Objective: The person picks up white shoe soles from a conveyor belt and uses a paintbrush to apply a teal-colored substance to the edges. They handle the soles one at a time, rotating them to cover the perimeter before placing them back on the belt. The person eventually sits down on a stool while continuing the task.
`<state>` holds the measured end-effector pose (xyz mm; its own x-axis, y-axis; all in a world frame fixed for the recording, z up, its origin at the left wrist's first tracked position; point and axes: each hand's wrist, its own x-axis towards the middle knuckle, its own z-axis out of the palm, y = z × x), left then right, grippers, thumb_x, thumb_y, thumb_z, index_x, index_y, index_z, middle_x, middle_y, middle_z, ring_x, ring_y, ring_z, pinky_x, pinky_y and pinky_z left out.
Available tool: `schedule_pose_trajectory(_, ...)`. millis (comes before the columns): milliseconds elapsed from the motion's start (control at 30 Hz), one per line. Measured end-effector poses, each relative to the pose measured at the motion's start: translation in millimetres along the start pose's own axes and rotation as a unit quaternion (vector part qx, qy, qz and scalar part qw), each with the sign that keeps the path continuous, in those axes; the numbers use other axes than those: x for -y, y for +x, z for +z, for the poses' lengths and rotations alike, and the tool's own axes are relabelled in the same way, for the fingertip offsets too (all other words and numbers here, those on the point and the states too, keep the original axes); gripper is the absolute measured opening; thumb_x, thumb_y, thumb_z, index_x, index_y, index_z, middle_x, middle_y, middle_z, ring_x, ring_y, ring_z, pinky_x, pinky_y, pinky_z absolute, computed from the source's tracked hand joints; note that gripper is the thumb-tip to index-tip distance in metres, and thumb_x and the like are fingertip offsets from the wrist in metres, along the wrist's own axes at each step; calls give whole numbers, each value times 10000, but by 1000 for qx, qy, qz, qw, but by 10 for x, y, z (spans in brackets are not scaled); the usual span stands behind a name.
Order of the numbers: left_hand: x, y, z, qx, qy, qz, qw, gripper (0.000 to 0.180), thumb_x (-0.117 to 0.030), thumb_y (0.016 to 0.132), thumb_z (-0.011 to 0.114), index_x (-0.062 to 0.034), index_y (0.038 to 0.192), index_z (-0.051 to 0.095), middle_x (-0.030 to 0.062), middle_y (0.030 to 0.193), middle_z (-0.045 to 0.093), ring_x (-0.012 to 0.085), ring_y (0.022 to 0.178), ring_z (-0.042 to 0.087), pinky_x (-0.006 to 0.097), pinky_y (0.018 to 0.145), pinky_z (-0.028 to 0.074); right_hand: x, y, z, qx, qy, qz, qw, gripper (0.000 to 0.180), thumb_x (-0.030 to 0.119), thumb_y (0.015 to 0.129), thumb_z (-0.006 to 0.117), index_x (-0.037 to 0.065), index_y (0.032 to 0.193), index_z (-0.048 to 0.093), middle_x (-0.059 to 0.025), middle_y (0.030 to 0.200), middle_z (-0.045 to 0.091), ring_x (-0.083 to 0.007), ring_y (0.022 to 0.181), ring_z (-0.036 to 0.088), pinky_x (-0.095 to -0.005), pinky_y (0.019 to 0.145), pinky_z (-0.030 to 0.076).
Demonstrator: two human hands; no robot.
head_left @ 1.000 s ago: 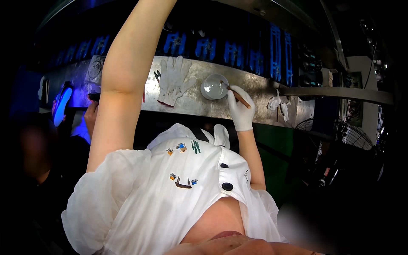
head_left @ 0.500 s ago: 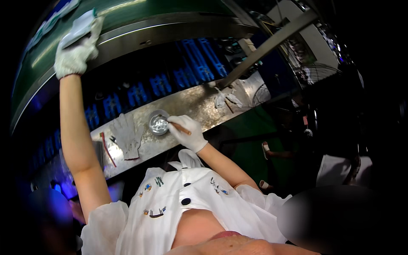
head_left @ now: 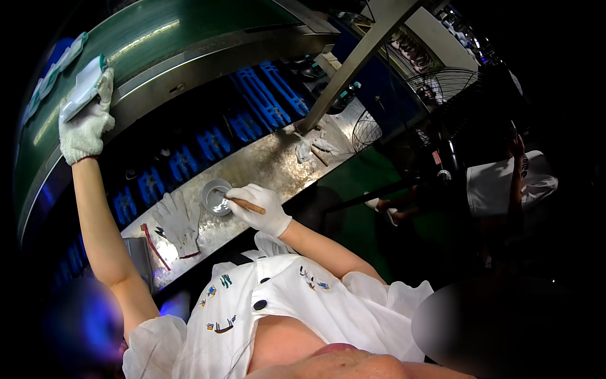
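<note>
My left hand (head_left: 86,126), in a knitted white glove, reaches up to the far left over the green conveyor belt (head_left: 151,38). It grips a flat white piece with a green edge (head_left: 84,90); the piece's exact kind is not clear. My right hand (head_left: 265,211), in a thin white glove, is closed round a wooden-handled brush (head_left: 248,205). The brush's front end points into a small grey bowl (head_left: 206,201) of clear, shiny liquid, and its bristles are hidden by my fingers and the bowl. The bowl stands on the metal bench.
Left of the bowl lie an empty glove (head_left: 178,224), a slim red brush (head_left: 154,245) and a grey box (head_left: 137,259). Crumpled white scraps (head_left: 312,148) lie farther right by a slanted metal post (head_left: 360,66). Blue racks (head_left: 213,144) line the conveyor's underside. Another person (head_left: 505,183) is at right.
The whole view has shifted, so the bench and both hands appear farther left. My left hand still grips the white piece, and my right hand keeps the brush at the bowl.
</note>
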<state>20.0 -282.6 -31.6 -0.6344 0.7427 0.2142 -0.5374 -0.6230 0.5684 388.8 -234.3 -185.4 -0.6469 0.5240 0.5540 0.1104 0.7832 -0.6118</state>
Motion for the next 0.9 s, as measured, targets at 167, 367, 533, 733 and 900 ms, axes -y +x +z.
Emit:
schedule_pose_trajectory(167,-3,-550,283,91,-40,-61,993,689,-465,913,333,16,1380,173,308,1368,251,410,1084,504,447,686,554,-132,63,42,19,-30,15,999,138,107,729,678,100,856,625,-63,765,638,-229,651,605,-291,564,488)
schedule_pose_trajectory(367,390,-1118,357,178,-53,-96,978,764,-559,889,288,43,1355,225,363,1230,379,431,1035,535,425,826,545,-81,126,48,9,75,59,995,132,123,765,648,61,880,633,-88,783,640,-229,695,618,-294,623,493)
schedule_pose_trajectory(533,720,-1643,514,45,4,-60,997,692,-492,837,532,64,1232,415,256,1029,579,339,837,639,452,656,580,-208,203,-128,-53,48,109,991,145,140,819,595,19,894,622,-106,817,637,-212,736,625,-314,671,486)
schedule_pose_trajectory(733,904,-2049,360,-43,16,-149,988,720,-271,800,655,-73,1369,262,137,1174,497,258,937,603,404,760,540,355,740,-593,-148,205,89,963,171,109,891,465,-21,965,547,-69,727,571,-50,574,480,-158,500,383)
schedule_pose_trajectory(900,970,-2207,427,-63,77,-155,983,767,-258,776,665,-89,1393,242,123,1254,476,257,1112,515,388,931,442,646,925,-643,-78,250,53,964,146,35,861,506,-50,973,546,-118,898,591,-134,715,613,-216,650,507)
